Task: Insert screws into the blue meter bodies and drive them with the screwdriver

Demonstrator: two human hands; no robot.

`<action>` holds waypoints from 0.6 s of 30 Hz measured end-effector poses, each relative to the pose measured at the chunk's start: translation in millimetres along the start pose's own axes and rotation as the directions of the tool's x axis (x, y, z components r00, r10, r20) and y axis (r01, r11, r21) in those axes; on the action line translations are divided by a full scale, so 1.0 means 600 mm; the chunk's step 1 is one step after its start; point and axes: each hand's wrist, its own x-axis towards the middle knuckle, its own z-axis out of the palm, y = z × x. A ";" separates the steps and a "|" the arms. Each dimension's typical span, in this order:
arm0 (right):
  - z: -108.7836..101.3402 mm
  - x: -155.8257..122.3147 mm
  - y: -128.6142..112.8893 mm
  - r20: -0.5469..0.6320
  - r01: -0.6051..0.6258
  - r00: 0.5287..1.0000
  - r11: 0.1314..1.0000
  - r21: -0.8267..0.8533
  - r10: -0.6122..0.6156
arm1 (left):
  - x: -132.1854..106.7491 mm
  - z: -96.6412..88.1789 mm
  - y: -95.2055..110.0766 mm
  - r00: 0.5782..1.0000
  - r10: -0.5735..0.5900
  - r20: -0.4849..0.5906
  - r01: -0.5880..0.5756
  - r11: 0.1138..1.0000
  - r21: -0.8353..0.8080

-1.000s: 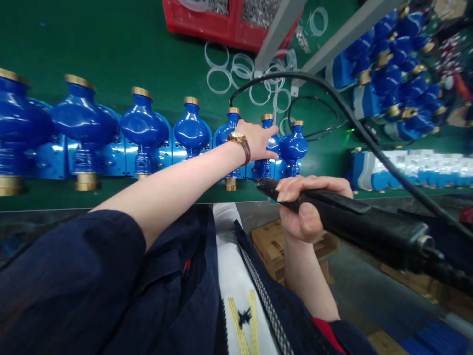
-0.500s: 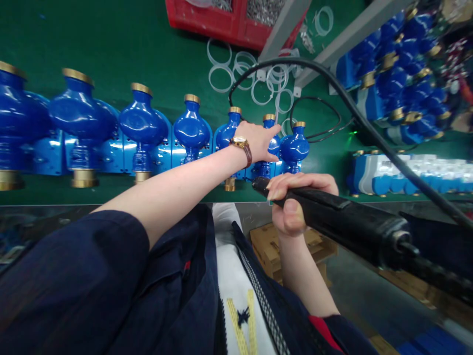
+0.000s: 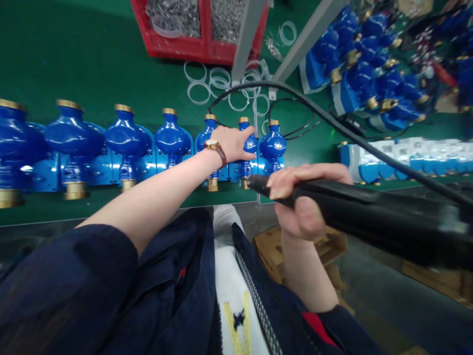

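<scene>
A row of blue water meters (image 3: 172,138) with brass threaded ends lies along the front of the green bench. My left hand (image 3: 234,144) reaches across and is closed around one blue meter body (image 3: 251,144) near the row's right end, thumb and forefinger spread on either side of it. Wrapped in my right hand (image 3: 301,199) is a black electric screwdriver (image 3: 362,204), held nearly level. Its nose points left, close to the lower brass end of that same meter; whether they touch I cannot tell. The last meter (image 3: 273,145) stands just right of my left hand.
A red bin (image 3: 177,52) of small metal parts stands at the back, with clear rings (image 3: 198,92) scattered before it. Grey metal legs (image 3: 308,39) and a black cable (image 3: 321,116) cross the right side. More blue meters (image 3: 364,71) are piled there. Cardboard (image 3: 271,251) lies below.
The view has shifted, so the bench things appear further left. My left hand stays on the same meter. The screwdriver has turned more level, its nose nearer that meter's lower brass end.
</scene>
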 end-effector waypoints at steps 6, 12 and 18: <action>-0.046 0.016 0.012 -0.181 0.172 0.971 0.983 0.069 -0.157 | 0.002 0.005 -0.004 1.000 -0.024 0.015 0.024 0.999 -0.024; -0.052 -0.002 0.065 -0.206 0.098 0.975 0.993 0.063 -0.084 | 0.005 0.008 -0.008 0.999 -0.025 0.040 0.027 0.999 -0.044; -0.060 -0.007 0.051 -0.194 0.101 0.978 0.991 0.090 -0.082 | 0.007 0.012 -0.010 0.999 -0.031 0.043 0.034 0.998 -0.059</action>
